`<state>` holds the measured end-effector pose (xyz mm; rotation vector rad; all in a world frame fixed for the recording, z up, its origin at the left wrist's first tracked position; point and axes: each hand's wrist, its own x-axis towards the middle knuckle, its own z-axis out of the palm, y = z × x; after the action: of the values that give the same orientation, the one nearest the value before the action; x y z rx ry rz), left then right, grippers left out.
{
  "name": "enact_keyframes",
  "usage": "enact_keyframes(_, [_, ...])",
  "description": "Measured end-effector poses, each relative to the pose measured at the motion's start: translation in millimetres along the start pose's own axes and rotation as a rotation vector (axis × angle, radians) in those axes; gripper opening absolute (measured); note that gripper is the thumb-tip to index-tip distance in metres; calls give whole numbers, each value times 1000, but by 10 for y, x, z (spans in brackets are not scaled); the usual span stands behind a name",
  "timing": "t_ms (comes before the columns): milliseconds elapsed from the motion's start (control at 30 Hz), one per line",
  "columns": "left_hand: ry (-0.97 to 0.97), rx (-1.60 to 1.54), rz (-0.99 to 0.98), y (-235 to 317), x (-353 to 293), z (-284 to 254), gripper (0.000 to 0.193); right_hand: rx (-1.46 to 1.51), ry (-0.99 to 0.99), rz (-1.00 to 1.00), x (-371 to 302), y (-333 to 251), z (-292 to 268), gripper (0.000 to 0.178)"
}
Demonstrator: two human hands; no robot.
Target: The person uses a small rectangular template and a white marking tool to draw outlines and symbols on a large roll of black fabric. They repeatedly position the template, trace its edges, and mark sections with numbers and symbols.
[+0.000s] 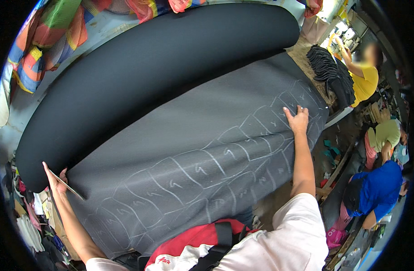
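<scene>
At the left, the left hand (58, 183) is closed around a thin flat tool (73, 189), beside the near end of a thick, smooth black roll (170, 63). The roll arcs across the top, and a dark grey sheet (202, 108) spreads below it toward the person's body. The sheet is matte and gently rippled, its lower part crossed by white chalk outlines (182, 168): rows of curved, adjoining panels with scrawled marks inside. On its right part, the right hand (298, 121) lies over the outlines, fingers spread, with nothing visible in its grip.

Around this, bunched multicoloured woven sheeting (58, 27) fills the upper left, above piled cloth (28, 232) lower down. At the upper right, a brown surface (303, 53) carries stacked black pieces (331, 72) near a person in yellow (366, 86); below are people in pale green (385, 135) and blue (378, 187).
</scene>
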<state>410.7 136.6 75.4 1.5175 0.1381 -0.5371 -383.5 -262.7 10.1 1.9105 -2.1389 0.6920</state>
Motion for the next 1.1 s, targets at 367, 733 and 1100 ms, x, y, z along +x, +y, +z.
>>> enact_keyframes(367, [-66, -40, -195, -374, -726, 868, 91, -153, 27, 62, 496, 881, 85, 81])
enact_keyframes(733, [-434, 1070, 541, -1211, -1799, 510, 84, -513, 59, 212, 209, 429, -214, 74])
enact_keyframes(1100, [363, 234, 225, -2179, -2460, -1861, 53, 1575, -744, 1113, -2715, 336, -254, 48])
